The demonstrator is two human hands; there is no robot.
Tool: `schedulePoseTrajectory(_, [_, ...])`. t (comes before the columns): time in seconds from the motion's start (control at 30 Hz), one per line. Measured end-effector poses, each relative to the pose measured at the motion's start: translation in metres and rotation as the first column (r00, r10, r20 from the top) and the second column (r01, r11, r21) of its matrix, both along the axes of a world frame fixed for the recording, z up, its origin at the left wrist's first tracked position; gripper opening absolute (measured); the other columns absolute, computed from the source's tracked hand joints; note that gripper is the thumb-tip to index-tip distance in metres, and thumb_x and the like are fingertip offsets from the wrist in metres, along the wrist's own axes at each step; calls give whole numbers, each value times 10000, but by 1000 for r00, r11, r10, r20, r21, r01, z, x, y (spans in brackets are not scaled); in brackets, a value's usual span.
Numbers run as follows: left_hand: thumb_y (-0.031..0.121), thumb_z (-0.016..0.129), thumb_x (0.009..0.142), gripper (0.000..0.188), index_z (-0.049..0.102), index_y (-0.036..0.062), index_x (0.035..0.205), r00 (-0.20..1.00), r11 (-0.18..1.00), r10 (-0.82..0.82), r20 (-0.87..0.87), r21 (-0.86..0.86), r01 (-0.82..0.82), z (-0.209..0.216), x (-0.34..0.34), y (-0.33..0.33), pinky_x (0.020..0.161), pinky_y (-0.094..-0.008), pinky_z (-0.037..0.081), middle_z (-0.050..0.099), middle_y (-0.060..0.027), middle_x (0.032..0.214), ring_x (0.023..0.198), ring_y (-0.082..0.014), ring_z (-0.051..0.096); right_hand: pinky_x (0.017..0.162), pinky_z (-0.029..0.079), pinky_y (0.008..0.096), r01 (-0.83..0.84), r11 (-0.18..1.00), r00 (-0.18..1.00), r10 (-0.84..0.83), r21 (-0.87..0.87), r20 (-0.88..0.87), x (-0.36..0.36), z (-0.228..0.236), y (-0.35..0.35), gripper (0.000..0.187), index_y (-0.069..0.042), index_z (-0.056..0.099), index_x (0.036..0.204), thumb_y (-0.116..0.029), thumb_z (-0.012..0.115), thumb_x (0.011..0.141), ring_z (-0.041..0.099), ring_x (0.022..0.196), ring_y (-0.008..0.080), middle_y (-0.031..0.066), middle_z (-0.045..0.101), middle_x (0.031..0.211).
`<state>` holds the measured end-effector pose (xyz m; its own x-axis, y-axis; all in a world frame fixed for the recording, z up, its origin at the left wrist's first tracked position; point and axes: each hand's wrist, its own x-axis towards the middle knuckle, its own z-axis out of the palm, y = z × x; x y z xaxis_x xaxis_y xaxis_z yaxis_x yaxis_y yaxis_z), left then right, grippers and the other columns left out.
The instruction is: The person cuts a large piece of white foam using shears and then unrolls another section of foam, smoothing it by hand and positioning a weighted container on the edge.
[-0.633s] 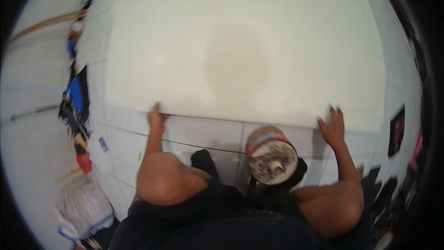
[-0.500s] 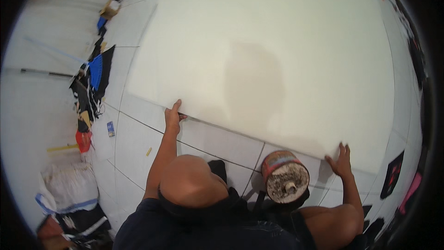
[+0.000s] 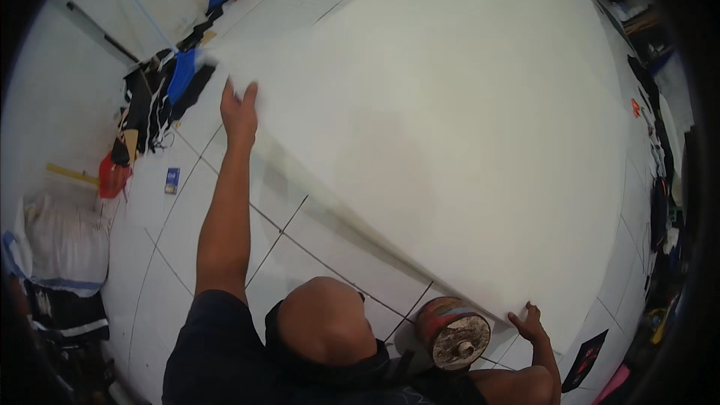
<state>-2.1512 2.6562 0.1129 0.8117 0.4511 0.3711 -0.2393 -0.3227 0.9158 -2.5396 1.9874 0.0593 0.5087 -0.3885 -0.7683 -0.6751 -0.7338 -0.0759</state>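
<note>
Sheet point(image 3: 465, 127) white, flat | long axis lower-right to upper-left | both hands on near edge

I see bare forearms, lower frame | left hand point(image 3: 240, 110), right hand point(image 3: 531, 323): no gloves | dark short sleeves, navy or black, hard to tell | dark trousers | no watch visible
</note>
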Motion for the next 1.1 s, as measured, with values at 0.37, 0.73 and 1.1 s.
schedulePoseTrajectory(0.37, [245,708,791,326,592,-56,838,658,938,314,-685,116,-327,-187,-24,69,529,-387,459,607,-165,833,657,-233,580,1093,258,478,41,999,998,-41,4,42,2,-14,9,971,96,219,1383,-566,623,798,229,1339,443,323,198,1411])
schedulePoseTrajectory(0.73, [204,656,782,332,550,-66,944,639,921,321,-699,72,-384,-183,-23,64,760,-435,502,621,-231,928,882,-355,624,1076,279,476,28,999,994,-25,-24,103,-6,-30,-9,946,115,265,1345,-559,636,793,293,1294,442,330,262,1372])
schedulePoseTrajectory(1.1, [548,446,903,814,137,61,1478,671,638,410,-617,720,272,-160,-46,16,1113,-533,173,86,-255,1510,1408,-390,77,1066,296,479,-34,999,993,38,-40,114,-8,-27,-3,931,96,290,1339,-569,636,788,292,1300,436,309,292,1356])
